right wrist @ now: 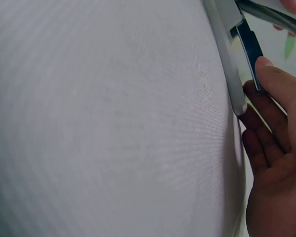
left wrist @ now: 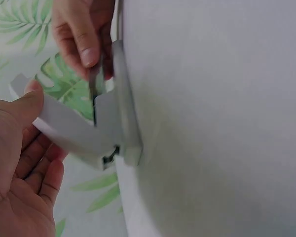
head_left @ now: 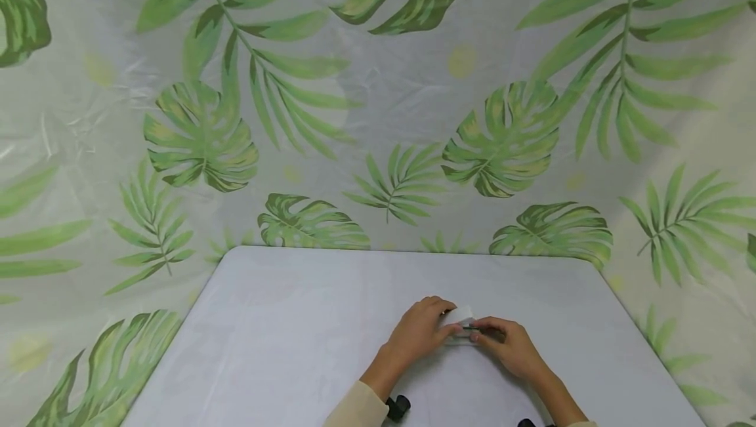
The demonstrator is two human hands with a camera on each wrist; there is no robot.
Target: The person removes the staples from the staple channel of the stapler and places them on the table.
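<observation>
A white stapler [head_left: 462,314], swung open at its hinge, stands on the white table. My left hand [head_left: 418,330] holds its raised top arm [left wrist: 64,121], the thumb on one face and the fingers behind. The stapler's base [left wrist: 127,108] rests along the tabletop in the left wrist view. My right hand [head_left: 510,348] pinches a dark, narrow metal strip [right wrist: 250,47] between thumb and fingers, its far end at the opened stapler. The strip looks like a row of staples, but I cannot tell for certain. Below it, the other right fingers curl close to the base's end.
The white-covered table [head_left: 283,335] spreads around both hands. Behind it hangs a leaf-patterned curtain [head_left: 401,119]. Black wrist cameras [head_left: 398,407] sit under the forearms, near the light sleeves [head_left: 357,407].
</observation>
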